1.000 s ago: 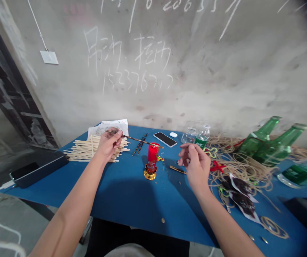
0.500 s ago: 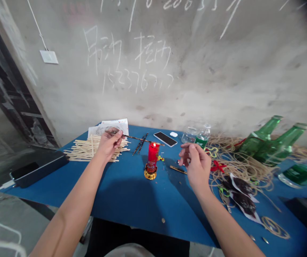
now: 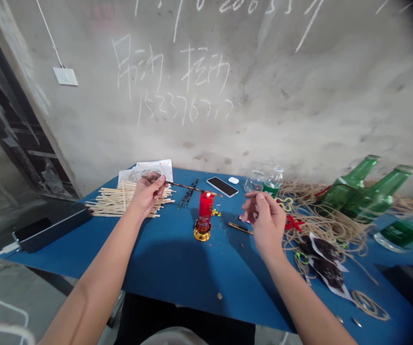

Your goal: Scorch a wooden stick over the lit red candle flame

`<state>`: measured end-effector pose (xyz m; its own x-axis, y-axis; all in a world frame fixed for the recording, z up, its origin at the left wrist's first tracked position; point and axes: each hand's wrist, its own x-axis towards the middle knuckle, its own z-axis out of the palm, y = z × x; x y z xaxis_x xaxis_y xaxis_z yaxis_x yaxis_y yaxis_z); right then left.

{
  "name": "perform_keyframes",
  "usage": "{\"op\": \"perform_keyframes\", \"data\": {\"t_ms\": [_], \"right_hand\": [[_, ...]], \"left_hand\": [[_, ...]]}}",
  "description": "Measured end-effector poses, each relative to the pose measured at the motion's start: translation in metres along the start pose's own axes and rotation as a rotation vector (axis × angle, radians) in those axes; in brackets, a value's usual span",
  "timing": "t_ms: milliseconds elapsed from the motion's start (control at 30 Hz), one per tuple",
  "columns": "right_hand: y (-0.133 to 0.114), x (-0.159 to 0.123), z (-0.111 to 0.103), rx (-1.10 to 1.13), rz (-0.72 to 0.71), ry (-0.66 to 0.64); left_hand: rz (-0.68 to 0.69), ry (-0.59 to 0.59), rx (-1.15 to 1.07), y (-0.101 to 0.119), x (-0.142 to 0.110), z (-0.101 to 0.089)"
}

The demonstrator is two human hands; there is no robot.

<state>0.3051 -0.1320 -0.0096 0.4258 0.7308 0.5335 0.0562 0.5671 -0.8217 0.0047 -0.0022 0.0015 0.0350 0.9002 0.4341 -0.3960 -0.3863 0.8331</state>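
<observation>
My left hand (image 3: 147,193) is closed on a thin darkened stick (image 3: 184,187) and holds it level, its far end right above the flame of a lit red candle (image 3: 205,212) in a gold base. My right hand (image 3: 265,216) hovers to the right of the candle, fingers loosely curled with thumb and forefinger close together; whether anything is between them I cannot tell. A short stick (image 3: 240,227) lies on the blue table (image 3: 177,261) just under it.
A pile of pale sticks (image 3: 116,201) and papers (image 3: 148,168) lie at the left. Two darkened sticks (image 3: 189,192), a phone (image 3: 222,187), an earbud case (image 3: 233,180), small bottles (image 3: 264,184), rubber bands (image 3: 321,220) and green glass bottles (image 3: 364,189) sit behind and right. A dark device (image 3: 53,225) rests on the left edge.
My right hand has drifted slightly to the right. The left hand still holds the stick over the flame.
</observation>
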Motion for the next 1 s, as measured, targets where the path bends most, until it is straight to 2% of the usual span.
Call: {"op": "perform_keyframes", "data": {"t_ms": [1000], "right_hand": [[0.0009, -0.0002, 0.0001, -0.007, -0.011, -0.018]], "left_hand": [[-0.031, 0.053, -0.002, -0.0018, 0.0051, -0.0062]]}}
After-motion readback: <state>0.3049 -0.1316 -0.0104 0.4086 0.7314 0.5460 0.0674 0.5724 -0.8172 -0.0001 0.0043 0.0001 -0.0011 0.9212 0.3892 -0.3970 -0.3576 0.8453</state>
